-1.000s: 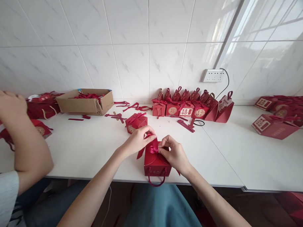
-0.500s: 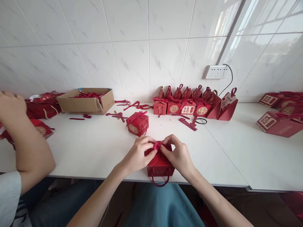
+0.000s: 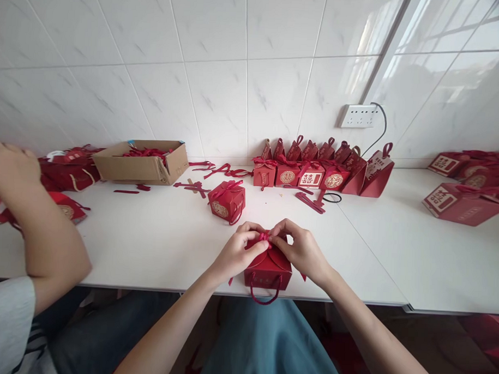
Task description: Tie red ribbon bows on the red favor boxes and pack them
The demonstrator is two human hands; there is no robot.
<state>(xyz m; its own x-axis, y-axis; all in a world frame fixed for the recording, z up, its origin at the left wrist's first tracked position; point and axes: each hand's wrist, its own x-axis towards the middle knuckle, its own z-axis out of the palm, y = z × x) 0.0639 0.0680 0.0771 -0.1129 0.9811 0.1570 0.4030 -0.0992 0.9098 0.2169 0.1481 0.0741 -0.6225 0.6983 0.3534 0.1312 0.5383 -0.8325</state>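
White marbled wall tiles behind, a white socket plate [image 3: 358, 115] with a dark cable on the wall, and below it a long white desk [image 3: 157, 244] running the width of the head view.

At the near edge of the desk, in the middle: a small dark red cardboard gift box [image 3: 268, 269] with a looped red cord handle hanging over the edge. On its top, a red satin ribbon [image 3: 265, 238], knotted or being knotted; cannot tell which. Left hand [image 3: 235, 253] curled over the box's left top corner, its grip closed, thumb and forefinger pinching the ribbon. Right hand [image 3: 302, 250] mirrored on the right side, grip likewise pinched on the ribbon, fingertips of both hands almost meeting above the lid.

Just behind, a finished red gift box with a bow and gold emblem [image 3: 226, 200], standing apart from the hands. Further back against the wall, a row of red gift boxes and open red paper bags [image 3: 315, 170]. To the left, an open brown cardboard carton [image 3: 140, 162] holding red ribbon pieces, with loose red ribbon scraps [image 3: 211, 172] strewn between it and the row. Far right, larger red boxes [image 3: 464, 201] lying flat.

At the left edge, another person's forearm and hand [image 3: 13, 165], raised above a heap of red bags [image 3: 70, 167].
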